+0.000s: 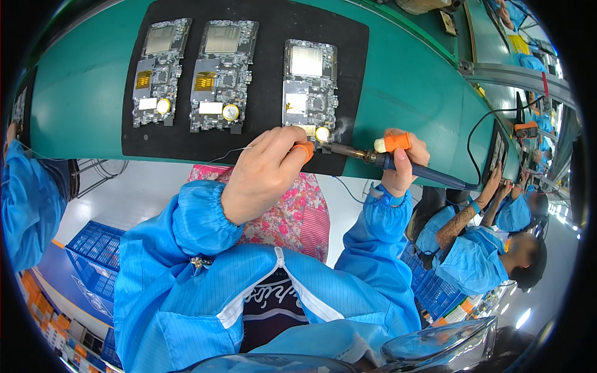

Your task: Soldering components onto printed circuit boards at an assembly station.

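Observation:
My right hand [404,165], with orange and pale finger cots, grips a soldering iron [429,176] by its dark blue handle. Its tip meets the lower right end of a circuit board [316,93], beside a round coin cell [322,134]. A wisp of smoke rises there. My left hand [264,171] is closed in a pinch at the same end of the board, an orange cot on one finger. Thin solder wire [229,153] trails leftward out of it; the pinched end is hidden by the fingers.
Two similar boards [160,76] [224,76] lie to the left on the black mat [267,68], which covers part of the green table [81,93]. The iron's black cable [476,140] loops at the right. Co-workers in blue sit on both sides. Blue crates [93,248] stand below left.

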`<state>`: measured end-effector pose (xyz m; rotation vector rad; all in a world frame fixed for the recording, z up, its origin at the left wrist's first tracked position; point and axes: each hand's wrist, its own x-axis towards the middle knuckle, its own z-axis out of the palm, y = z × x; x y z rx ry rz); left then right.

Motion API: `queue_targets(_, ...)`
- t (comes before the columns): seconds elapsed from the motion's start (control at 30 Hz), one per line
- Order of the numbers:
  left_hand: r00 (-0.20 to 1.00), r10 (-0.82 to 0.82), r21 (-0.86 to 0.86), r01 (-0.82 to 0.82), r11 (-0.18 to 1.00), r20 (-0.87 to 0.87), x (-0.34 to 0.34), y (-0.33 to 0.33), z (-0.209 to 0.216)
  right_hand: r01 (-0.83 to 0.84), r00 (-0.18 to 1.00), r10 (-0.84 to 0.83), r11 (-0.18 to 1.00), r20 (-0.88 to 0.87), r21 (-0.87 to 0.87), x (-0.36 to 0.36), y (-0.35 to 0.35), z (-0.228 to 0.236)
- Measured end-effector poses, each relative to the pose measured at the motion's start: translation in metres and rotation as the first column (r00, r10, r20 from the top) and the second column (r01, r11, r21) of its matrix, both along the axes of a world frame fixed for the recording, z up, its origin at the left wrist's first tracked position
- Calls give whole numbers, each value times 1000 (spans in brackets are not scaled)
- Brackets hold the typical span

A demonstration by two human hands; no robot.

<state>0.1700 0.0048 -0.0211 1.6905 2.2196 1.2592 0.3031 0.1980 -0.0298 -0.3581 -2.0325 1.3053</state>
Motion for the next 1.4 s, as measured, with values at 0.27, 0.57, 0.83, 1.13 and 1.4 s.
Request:
queue_targets(0.27, 997, -2, -66, 7, 998, 71, -1, 3, 1, -46, 999, 47, 999, 19, -9, 1, 4, 1)
queue_targets(0.57, 986, 26, -56, -16, 998, 167, -10, -13, 12, -52, 999, 52, 998, 1, -31, 4, 4, -2)
queue_targets(0.83, 695, 719, -87, -716, 693, 7, -75, -95, 18, 79, 963, -165, 930, -215, -360, 22, 9, -7)
queue_targets(1.13, 686, 707, -330, -636, 697, 171, -93, -145, 7, 182, 929, -275, 923, -249, -339, 11, 12, 12)
queue_targets(1.4, 604, 418, -108, -481, 870, 679, -83, -139, -1, 300, 853, -394, 907, -342, -297, 20, 14, 35)
